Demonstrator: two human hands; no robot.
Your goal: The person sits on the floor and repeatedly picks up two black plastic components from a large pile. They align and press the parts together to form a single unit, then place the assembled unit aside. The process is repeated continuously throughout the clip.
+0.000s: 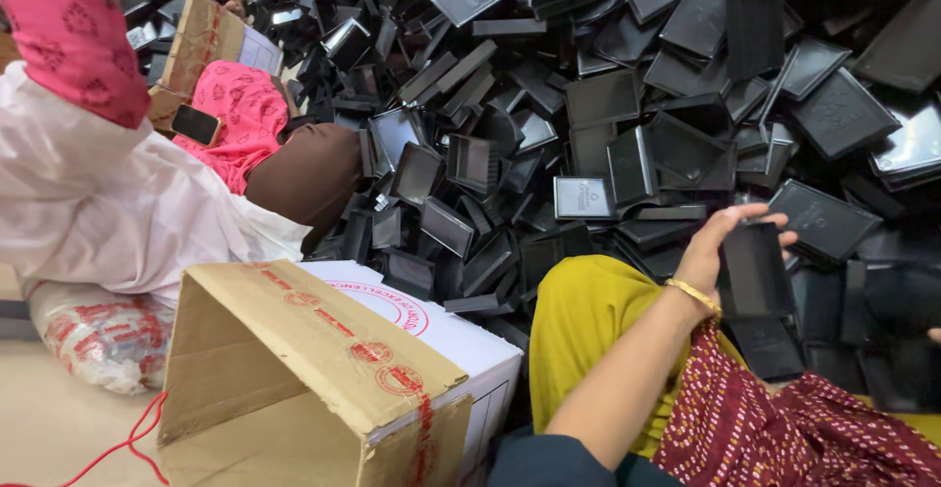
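Left hand (720, 242) grips a black rectangular tray (757, 271), fingers curled over its top edge; long axis upright. Right hand out of view. Heap of black trays (608, 105) lies just beyond.

- cardboard box (294, 369), open, beside a white box (470, 345)
- plastic-wrapped bundle (98, 335) on the floor
- red cord (118, 446)
- phone (196, 124) on a pink lap
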